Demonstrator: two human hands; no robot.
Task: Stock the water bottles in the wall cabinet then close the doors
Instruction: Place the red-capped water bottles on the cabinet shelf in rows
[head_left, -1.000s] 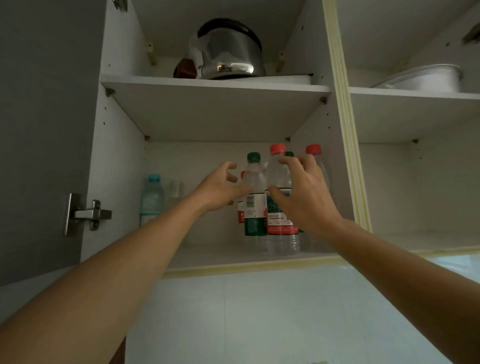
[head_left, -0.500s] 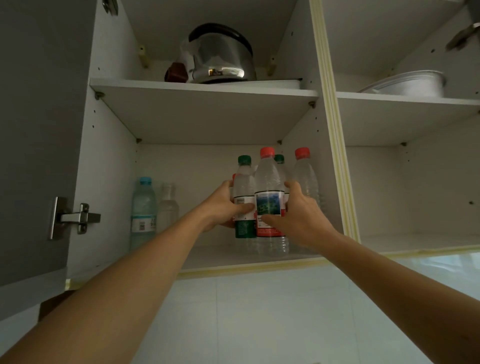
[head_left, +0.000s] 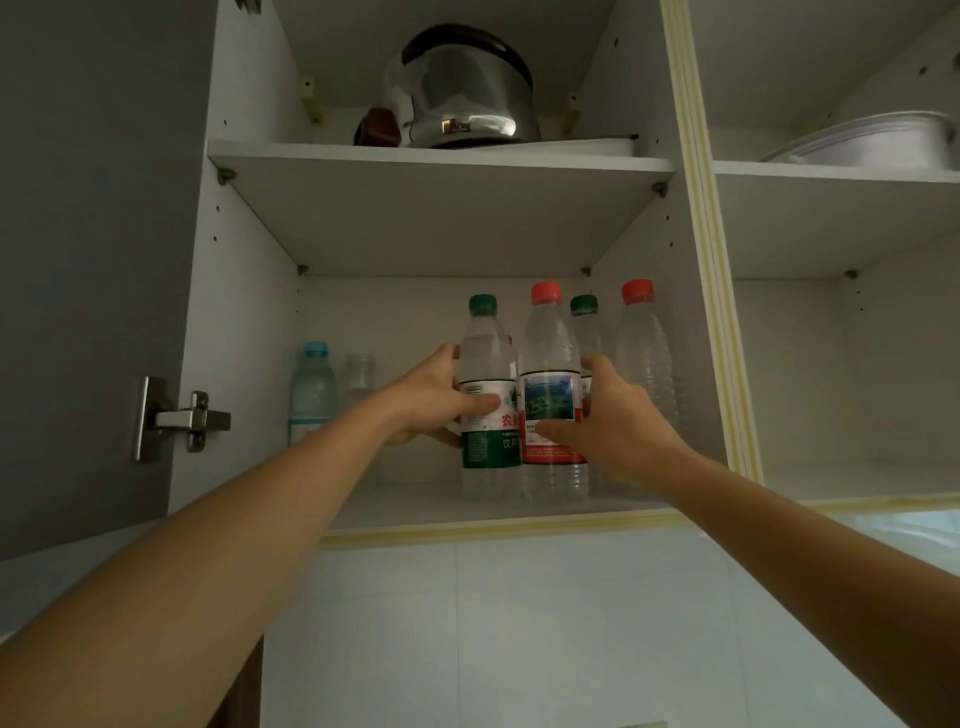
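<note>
Bottles: we see a green-capped bottle (head_left: 485, 395) and a red-capped bottle (head_left: 549, 384) upright, side by side at the front of the lower shelf (head_left: 415, 506); both clear, with green and red labels
Left hand (head_left: 434, 397): our fingers curl round the green-capped bottle, thumb across its label
Right hand (head_left: 618, 421): our fingers grasp the red-capped bottle, thumb on the label
Behind: we see another green cap (head_left: 583, 305), another red cap (head_left: 637, 291), a blue-capped bottle (head_left: 313, 389) at far left
Cabinet: door (head_left: 93, 260) open at left, hinge (head_left: 179, 418) showing; kettle (head_left: 465, 93) on the upper shelf; white tiles (head_left: 519, 623) below
</note>
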